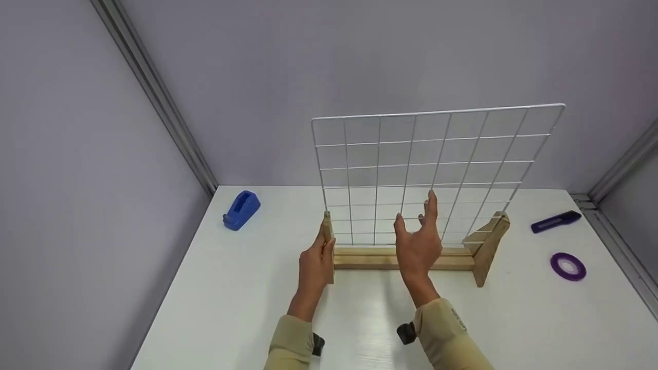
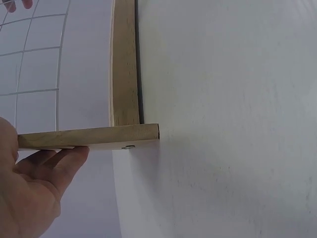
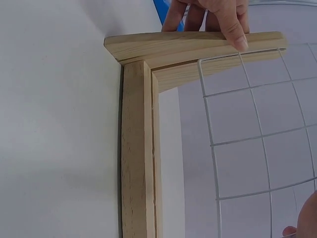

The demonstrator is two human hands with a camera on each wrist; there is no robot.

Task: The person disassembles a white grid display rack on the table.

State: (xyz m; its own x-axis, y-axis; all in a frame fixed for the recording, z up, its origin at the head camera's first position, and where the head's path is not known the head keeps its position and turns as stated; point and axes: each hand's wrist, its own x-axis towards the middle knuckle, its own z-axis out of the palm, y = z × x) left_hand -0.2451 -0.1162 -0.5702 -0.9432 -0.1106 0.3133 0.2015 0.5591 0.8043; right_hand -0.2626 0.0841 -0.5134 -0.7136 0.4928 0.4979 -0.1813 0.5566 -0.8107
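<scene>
A white wire grid (image 1: 378, 165) stands upright in a wooden stand with a crossbar (image 1: 366, 259) and two side panels. My left hand (image 1: 314, 264) grips the left side panel (image 2: 89, 136), with the thumb on one face and fingers on the other. In the right wrist view, the grid's side edge lies along that panel's slot, and its bottom wire sits apart from the grooved crossbar (image 3: 134, 148). My right hand (image 1: 419, 249) is at the middle of the grid, its thumb and index finger extended and spread apart. The right side panel (image 1: 487, 252) stands untouched.
A blue tape dispenser (image 1: 241, 210) lies at the back left of the white table (image 1: 221, 303). Off to the right are a dark purple utility knife (image 1: 555, 222) and a purple ring (image 1: 568, 266). Walls with metal rails enclose the table's back and sides.
</scene>
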